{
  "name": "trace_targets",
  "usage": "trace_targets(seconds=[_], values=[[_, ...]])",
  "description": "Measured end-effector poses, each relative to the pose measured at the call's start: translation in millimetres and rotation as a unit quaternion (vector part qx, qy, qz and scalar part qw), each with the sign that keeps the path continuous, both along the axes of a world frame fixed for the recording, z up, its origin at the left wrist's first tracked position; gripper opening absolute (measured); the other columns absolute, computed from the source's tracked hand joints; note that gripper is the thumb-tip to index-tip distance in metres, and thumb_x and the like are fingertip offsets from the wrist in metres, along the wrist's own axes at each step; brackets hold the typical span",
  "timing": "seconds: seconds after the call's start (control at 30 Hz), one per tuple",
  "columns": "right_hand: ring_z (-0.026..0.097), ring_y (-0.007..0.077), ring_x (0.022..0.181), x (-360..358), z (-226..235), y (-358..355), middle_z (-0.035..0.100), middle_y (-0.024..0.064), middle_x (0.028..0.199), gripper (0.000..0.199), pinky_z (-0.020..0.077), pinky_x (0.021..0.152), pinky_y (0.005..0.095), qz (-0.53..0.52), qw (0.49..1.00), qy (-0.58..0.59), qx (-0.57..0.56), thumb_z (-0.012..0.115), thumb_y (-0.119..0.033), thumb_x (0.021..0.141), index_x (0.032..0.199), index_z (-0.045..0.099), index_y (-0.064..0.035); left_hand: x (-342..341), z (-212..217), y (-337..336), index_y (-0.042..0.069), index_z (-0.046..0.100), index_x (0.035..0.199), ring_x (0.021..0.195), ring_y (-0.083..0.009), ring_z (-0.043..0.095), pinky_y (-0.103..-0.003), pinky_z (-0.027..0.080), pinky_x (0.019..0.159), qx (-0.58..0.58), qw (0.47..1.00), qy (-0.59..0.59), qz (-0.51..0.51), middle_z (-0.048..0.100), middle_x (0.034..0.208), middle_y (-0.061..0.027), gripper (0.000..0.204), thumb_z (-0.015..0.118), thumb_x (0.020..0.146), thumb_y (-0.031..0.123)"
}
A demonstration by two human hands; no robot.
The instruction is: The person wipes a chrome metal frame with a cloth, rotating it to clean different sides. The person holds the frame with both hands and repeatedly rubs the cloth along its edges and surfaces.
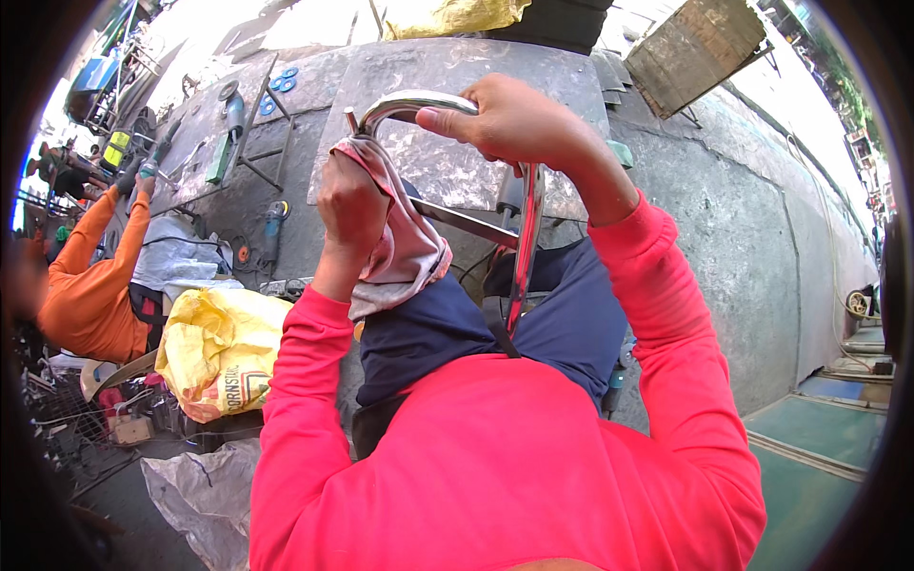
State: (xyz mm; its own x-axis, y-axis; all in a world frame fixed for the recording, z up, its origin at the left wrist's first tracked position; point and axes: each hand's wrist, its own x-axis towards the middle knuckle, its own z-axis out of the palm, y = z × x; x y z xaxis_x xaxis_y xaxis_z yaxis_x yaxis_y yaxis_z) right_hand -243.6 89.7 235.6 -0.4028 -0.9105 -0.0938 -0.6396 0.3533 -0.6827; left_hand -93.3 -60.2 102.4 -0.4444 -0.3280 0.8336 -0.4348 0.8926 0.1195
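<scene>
A bent, shiny metal tube frame [411, 99] stands between my knees, with a flat metal crossbar [466, 222] joining its two sides. My right hand [514, 119] is wrapped round the tube at its upper right bend. My left hand [350, 202] is closed on a pink and grey cloth [407, 255], bunched against the frame's left side. The cloth hangs down onto my left thigh and hides part of that side. Below my right hand, the tube's polished right leg [526, 257] reflects the red of my sleeve.
On the left, a person in orange [100, 295] holds a power tool [150, 164]. A yellow sack [224, 347] lies near my left elbow. An angle grinder [274, 228] and blue discs [283, 79] rest on the ground. A wooden panel [700, 52] stands at the far right.
</scene>
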Motion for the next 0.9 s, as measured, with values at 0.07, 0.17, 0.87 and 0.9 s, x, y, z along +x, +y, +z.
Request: trace_targets(seconds=[0.07,0.17,0.87,0.9], values=[[0.061,0.0238,0.051,0,-5,-10,0.059,0.0142,0.055,0.077,0.0487,0.050,0.0370,0.009,1.000,-0.005,0.001,0.060,-0.069,0.080,0.062,0.063,0.0065,4,-10,-8,0.002,0.052,0.080,0.057,-0.0334,0.056,-0.042,0.046,0.051,-0.003,1.000,0.004,-0.006,0.054,0.067,-0.0145,0.013,0.056,0.088,0.010],[0.062,0.0234,0.054,-1,-12,-25,0.060,0.0152,0.057,0.079,0.0490,0.052,0.0359,0.023,1.000,-0.020,0.004,0.060,-0.070,0.079,0.064,0.064,0.0071,12,-26,-19,0.002,0.052,0.082,0.059,-0.0356,0.057,-0.043,0.048,0.054,0.008,0.999,0.008,-0.036,0.056,0.071,-0.0167,0.012,0.057,0.087,0.011],[0.042,0.0064,0.048,-13,-93,-15,0.055,0.0034,0.064,0.063,0.0365,0.042,0.0230,-0.065,0.912,-0.354,-0.195,0.047,-0.063,0.093,0.079,0.062,-0.0029,24,-67,-28,0.001,0.057,0.100,0.085,-0.0399,0.062,-0.044,0.050,0.073,0.174,0.981,-0.027,-0.087,0.062,0.092,-0.0208,0.029,0.070,0.078,0.014],[0.042,0.0062,0.049,-15,-96,-15,0.056,0.0041,0.064,0.062,0.0355,0.042,0.0230,-0.072,0.902,-0.374,-0.202,0.046,-0.062,0.094,0.079,0.061,-0.0034,18,-63,-33,0.001,0.057,0.100,0.085,-0.0400,0.062,-0.044,0.050,0.073,0.176,0.980,-0.042,-0.087,0.062,0.092,-0.0209,0.028,0.070,0.079,0.015]])
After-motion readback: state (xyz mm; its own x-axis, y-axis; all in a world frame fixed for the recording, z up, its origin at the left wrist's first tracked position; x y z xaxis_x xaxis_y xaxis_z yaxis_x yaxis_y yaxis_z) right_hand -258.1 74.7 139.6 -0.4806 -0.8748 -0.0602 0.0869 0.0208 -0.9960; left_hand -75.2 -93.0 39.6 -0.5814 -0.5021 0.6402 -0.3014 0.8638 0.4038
